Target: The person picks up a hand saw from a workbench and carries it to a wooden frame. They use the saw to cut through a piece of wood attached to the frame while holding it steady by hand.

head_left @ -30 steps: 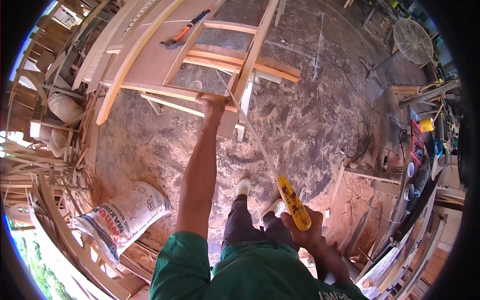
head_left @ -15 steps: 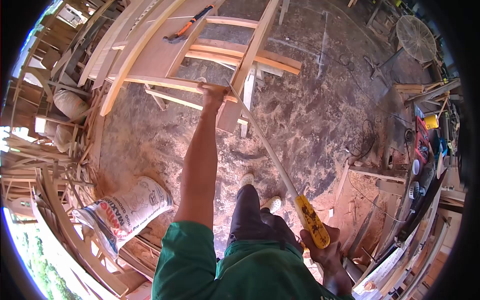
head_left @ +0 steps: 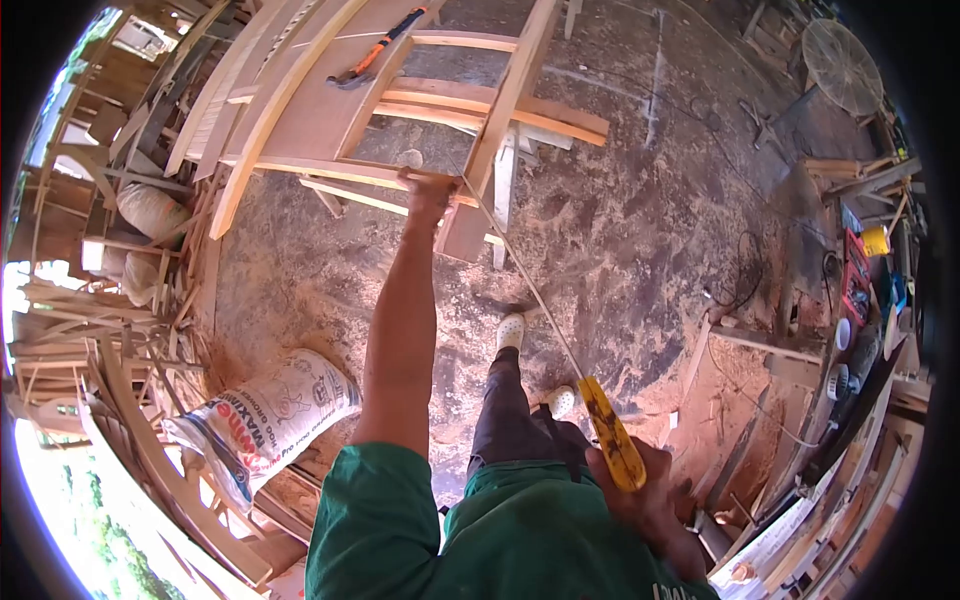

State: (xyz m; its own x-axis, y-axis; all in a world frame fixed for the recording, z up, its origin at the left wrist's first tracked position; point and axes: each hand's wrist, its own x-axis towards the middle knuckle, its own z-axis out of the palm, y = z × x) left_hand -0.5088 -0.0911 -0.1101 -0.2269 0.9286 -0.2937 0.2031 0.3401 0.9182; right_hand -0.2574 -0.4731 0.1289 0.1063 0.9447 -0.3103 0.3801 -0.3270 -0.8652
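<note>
My left hand point(head_left: 430, 192) is closed on the corner of the wooden frame point(head_left: 510, 95), where a crosspiece meets a long rail. In my right hand point(head_left: 640, 480) is the yellow, dark-stained handle of a handsaw point(head_left: 612, 437). Its thin blade slants up and left, and its tip reaches the frame right beside my left hand. Farther up, a hammer point(head_left: 378, 48) with an orange and black handle lies on the frame's brown panel point(head_left: 320, 100).
A printed white sack point(head_left: 290, 410) stands at the lower left. Wood scraps point(head_left: 90, 330) are piled along the left side. A round wire fan guard point(head_left: 842, 65), a yellow container point(head_left: 875, 240) and a red tray point(head_left: 856, 275) are at the right. Sawdust covers the floor point(head_left: 620, 250).
My right hand and the saw handle have moved up and slightly left, and the blade now shows edge-on. One foot has shifted slightly forward. My left hand keeps its hold on the frame.
</note>
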